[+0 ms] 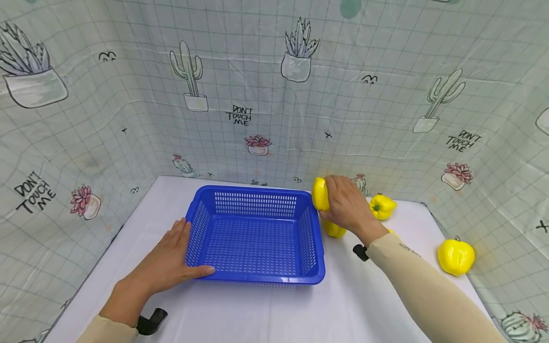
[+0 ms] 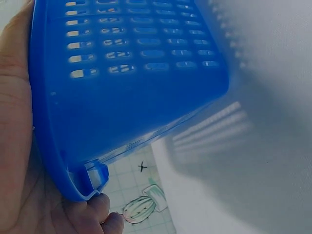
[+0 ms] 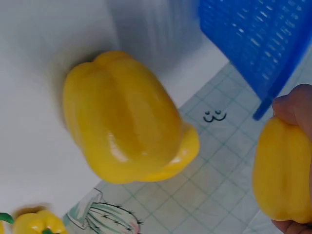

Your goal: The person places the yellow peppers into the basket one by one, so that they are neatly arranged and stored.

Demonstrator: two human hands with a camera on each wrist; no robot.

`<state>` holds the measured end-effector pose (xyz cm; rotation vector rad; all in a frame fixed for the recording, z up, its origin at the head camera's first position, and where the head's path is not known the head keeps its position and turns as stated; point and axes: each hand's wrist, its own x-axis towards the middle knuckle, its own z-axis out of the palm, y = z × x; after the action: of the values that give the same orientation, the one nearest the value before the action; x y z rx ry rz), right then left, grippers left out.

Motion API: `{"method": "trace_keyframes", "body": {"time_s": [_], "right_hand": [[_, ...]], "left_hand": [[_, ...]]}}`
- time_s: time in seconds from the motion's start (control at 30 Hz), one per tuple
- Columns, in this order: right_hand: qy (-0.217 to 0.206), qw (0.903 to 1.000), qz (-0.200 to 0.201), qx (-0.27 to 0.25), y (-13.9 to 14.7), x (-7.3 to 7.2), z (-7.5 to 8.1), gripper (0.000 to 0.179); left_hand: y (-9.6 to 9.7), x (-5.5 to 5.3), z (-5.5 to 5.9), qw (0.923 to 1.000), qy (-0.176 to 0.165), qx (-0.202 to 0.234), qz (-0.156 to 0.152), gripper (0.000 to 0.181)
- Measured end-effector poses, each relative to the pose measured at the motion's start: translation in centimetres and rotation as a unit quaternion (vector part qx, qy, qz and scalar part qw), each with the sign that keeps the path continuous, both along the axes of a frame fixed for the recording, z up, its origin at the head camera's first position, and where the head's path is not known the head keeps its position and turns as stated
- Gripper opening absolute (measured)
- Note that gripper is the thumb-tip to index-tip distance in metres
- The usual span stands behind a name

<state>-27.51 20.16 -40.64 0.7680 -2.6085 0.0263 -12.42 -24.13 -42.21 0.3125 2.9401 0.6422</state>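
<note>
A blue plastic basket with slotted walls sits on the white table. My left hand lies against its left front corner, fingers stretched along the left rim and thumb over the front rim. In the left wrist view, the palm presses beside the basket's rim. At the basket's back right corner, my right hand grips a yellow bell pepper, raised to rim height. Below that hand another yellow bell pepper lies beside the basket; the right wrist view shows it large, with more yellow behind it.
Further yellow bell peppers lie to the right: one at the back with a green stem, one near the right edge. Another is mostly hidden behind the right wrist. A patterned cloth hangs around the table's back and sides.
</note>
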Motion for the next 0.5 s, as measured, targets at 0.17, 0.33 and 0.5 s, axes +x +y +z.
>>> {"method": "trace_keyframes", "body": {"time_s": [0.17,0.33,0.5], "right_hand": [[0.024,0.9992,0.033,-0.007,-1.6,0.0,1.6,0.083],[0.045,0.9968,0.064,-0.02,-4.9,-0.1,3.6,0.08],[0.055,0.9941,0.093,-0.014,-9.1,-0.2,4.3,0.079]], "left_hand": [[0.5,-0.1,0.2,1.0,-0.002,-0.001,0.001,0.137],[1.0,-0.1,0.3,1.0,-0.005,-0.001,0.002,0.139],[1.3,-0.1,0.2,0.9999,-0.009,-0.006,0.006,0.139]]}}
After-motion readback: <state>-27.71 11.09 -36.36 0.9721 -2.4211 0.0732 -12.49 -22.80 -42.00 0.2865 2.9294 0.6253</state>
